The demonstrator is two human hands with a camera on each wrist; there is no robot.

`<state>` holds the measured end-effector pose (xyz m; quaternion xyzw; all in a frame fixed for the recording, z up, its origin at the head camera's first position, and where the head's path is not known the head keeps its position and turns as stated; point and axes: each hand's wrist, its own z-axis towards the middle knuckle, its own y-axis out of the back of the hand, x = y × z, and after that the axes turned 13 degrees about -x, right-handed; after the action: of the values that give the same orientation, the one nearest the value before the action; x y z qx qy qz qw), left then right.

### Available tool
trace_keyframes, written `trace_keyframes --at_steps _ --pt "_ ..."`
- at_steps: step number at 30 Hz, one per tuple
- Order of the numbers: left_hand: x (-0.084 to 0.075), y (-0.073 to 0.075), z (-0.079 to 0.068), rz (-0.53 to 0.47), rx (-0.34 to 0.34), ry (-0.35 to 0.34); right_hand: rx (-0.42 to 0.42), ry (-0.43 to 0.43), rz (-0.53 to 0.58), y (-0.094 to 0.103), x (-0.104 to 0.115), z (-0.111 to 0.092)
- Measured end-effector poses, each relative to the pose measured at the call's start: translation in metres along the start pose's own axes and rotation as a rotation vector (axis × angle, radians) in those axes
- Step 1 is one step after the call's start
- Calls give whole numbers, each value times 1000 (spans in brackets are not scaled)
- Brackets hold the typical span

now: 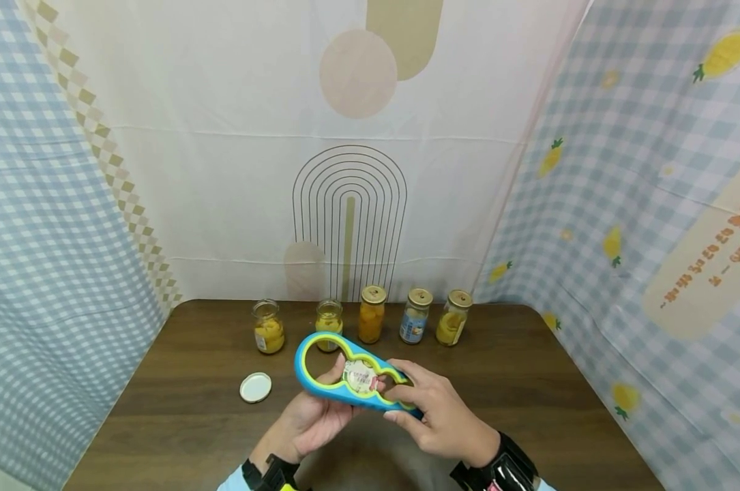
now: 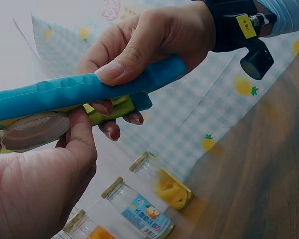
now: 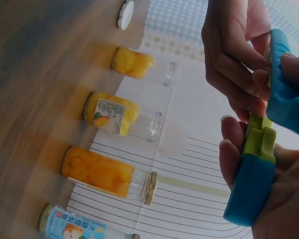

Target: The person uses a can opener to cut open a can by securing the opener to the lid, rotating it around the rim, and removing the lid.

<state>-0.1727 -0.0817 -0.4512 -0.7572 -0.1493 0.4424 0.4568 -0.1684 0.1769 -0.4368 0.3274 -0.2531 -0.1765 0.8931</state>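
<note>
A blue and lime-green jar opener (image 1: pixel 311 390) with scalloped inner edges is held up over the table. My right hand (image 1: pixel 437 412) grips its narrow end, thumb on the near side and fingers at the far side. A round jar lid (image 1: pixel 360 376) with a printed face shows within the opener's opening. My left hand (image 1: pixel 320 417) comes from below and pinches this lid between thumb and fingers. In the left wrist view the lid (image 2: pixel 35 130) sits under the opener's blue edge, its pale inner side partly showing.
Behind the hands stand two lidless jars of yellow fruit, one left (image 1: pixel 269 329) and one partly behind the opener (image 1: pixel 329 317). Lidded jars follow: orange fruit (image 1: pixel 372 317), blue label (image 1: pixel 415 318), yellow fruit (image 1: pixel 453 320). A white lid (image 1: pixel 256 387) lies on the brown table (image 1: pixel 179 409).
</note>
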Motion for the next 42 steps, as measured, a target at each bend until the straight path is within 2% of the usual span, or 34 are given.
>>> trace_keyframes --at_steps 6,10,15,20,22,28,31,35,42 --pt "0 1 0 10 -21 -14 13 -19 20 -2 -1 1" --pt "0 1 2 74 -72 -85 3 -30 45 -2 -2 3" --pt "-1 3 4 306 -210 -218 -80 -15 59 2 -5 8" --pt "-7 11 0 543 -302 -283 -160 -23 26 9 -14 14" --pt "-11 14 -4 628 -349 -315 -182 -33 -4 12 -19 15" --pt "-25 25 -22 906 -553 -432 -236 -96 -39 24 -34 7" --pt "-27 29 -31 978 -609 -460 -263 -141 -46 30 -41 0" --pt "-25 33 -38 1010 -639 -483 -286 -169 -48 33 -47 -4" --pt "-23 36 -39 1025 -601 -511 -256 -174 -42 30 -46 -2"
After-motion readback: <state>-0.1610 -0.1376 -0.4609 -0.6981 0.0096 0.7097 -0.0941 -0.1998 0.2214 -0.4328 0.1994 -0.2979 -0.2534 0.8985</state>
